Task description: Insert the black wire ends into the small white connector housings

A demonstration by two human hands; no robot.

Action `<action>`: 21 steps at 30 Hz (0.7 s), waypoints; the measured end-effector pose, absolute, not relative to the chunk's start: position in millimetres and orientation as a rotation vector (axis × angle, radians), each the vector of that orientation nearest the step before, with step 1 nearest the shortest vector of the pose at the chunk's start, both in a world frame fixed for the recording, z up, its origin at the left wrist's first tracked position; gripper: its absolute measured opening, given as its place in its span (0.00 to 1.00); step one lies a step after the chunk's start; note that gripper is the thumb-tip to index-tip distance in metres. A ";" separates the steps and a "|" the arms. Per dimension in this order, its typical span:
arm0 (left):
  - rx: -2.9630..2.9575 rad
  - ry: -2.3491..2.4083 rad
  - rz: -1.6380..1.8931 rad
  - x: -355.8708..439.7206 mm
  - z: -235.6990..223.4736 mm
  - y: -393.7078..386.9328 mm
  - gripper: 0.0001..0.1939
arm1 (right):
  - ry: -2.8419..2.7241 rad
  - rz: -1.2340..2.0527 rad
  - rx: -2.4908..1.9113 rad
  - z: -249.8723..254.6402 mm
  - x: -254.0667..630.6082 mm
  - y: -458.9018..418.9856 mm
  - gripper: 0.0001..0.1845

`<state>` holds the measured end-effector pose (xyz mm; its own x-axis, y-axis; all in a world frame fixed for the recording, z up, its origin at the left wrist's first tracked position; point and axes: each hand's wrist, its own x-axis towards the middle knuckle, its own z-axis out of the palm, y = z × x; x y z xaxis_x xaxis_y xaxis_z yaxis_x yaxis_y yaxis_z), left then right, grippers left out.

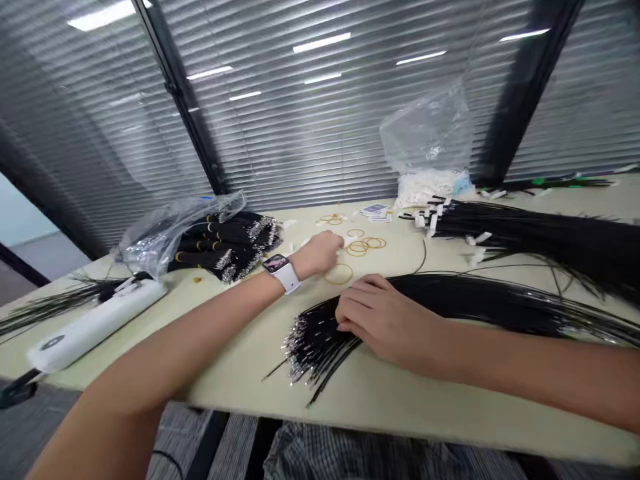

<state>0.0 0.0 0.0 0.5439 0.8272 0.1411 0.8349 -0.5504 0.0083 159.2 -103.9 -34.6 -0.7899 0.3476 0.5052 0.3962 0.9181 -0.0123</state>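
Observation:
My right hand (383, 319) lies over a thick bundle of thin black cables (450, 300), its fingers curled round them near the end with bare silvery tips. These tips fan out on the table to the left of the hand. Farther back, my left hand (323, 252), with a smartwatch on its wrist, is closed low over the tabletop. Its fingertips are turned away, so what they pinch, if anything, is hidden. A small white piece shows just beyond them. Loose yellow rubber bands (366, 247) lie beside this hand, and one rests on the table between my two hands.
Tied black cable bundles (225, 243) lie partly under a clear plastic bag (170, 227) at left. A white power strip (100, 327) sits nearer. At right are black cables with white connectors (530, 240). A bag of white parts (430, 180) stands against the blinds.

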 end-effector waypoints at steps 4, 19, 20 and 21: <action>-2.755 -1.502 -0.258 -5.0 2.6 -0.8 0.16 | -2.579 -0.007 -0.490 -30.8 156.6 -109.7 0.10; -2.795 -1.570 -0.436 -19.7 4.5 -11.2 0.07 | -2.510 -0.137 -0.484 -38.0 155.6 -110.1 0.09; -2.795 -1.562 -0.457 -20.5 5.9 -12.5 0.07 | -2.495 -0.098 -0.497 -37.0 155.4 -110.3 0.10; -2.797 -1.553 -0.481 -21.8 7.5 -14.2 0.07 | -2.483 -0.053 -0.513 -35.8 155.2 -110.7 0.10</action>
<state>-21.8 -14.2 7.5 0.4959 0.8422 0.2115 0.8145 -0.5356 0.2229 155.2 -110.7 -35.8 -0.7477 0.3491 0.5649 0.3727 0.9246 -0.0780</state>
